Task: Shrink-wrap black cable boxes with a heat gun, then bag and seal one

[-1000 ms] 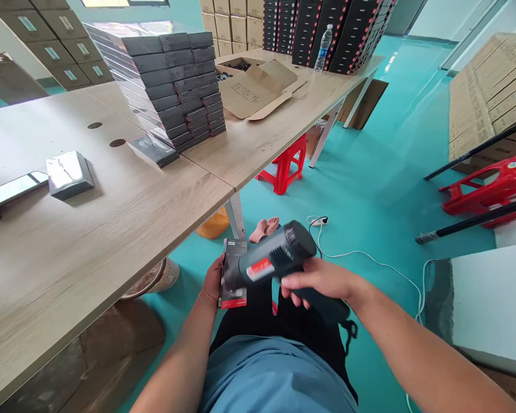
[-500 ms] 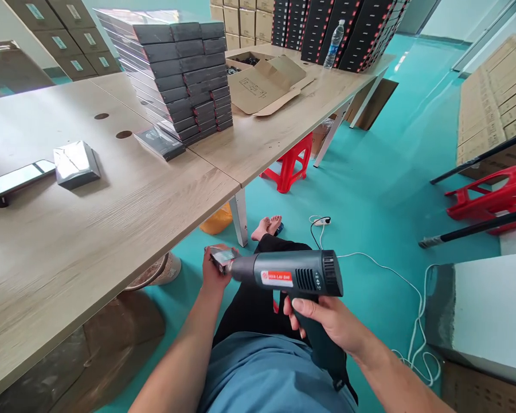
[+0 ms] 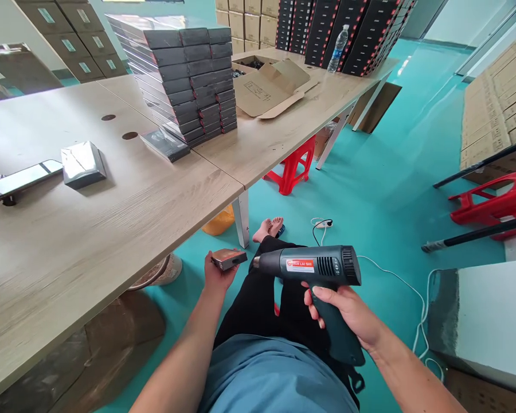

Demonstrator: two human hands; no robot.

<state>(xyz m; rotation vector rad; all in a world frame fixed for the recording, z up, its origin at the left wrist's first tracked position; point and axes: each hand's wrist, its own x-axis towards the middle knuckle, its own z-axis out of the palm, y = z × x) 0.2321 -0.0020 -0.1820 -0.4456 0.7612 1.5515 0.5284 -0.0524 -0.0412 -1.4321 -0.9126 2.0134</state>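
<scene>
A dark green heat gun (image 3: 313, 267) with a red and white label lies across my lap area, its nozzle aimed left. My right hand (image 3: 339, 304) is wrapped around its handle. In front of the nozzle, a small flat box (image 3: 229, 259) with dark sides and an orange-brown top rests in my left hand (image 3: 218, 275), gripped from below and the left. A short gap separates nozzle and box. On the table (image 3: 155, 201) beside me stand a tall stack of dark, shiny film-covered boxes (image 3: 193, 86) and a single wrapped box (image 3: 83, 165).
A phone (image 3: 23, 179) on a small stand lies at the table's left. Below the table edge are a bin (image 3: 167, 271) and a large brown bag (image 3: 129, 327). White cable (image 3: 395, 271) runs over the floor to a power strip (image 3: 324, 223). Red stools (image 3: 291, 169) stand nearby.
The heat gun has moved right, drawing its nozzle away from the box. My left hand has turned the box, so its dark side and orange-brown top show. The view has shifted slightly.
</scene>
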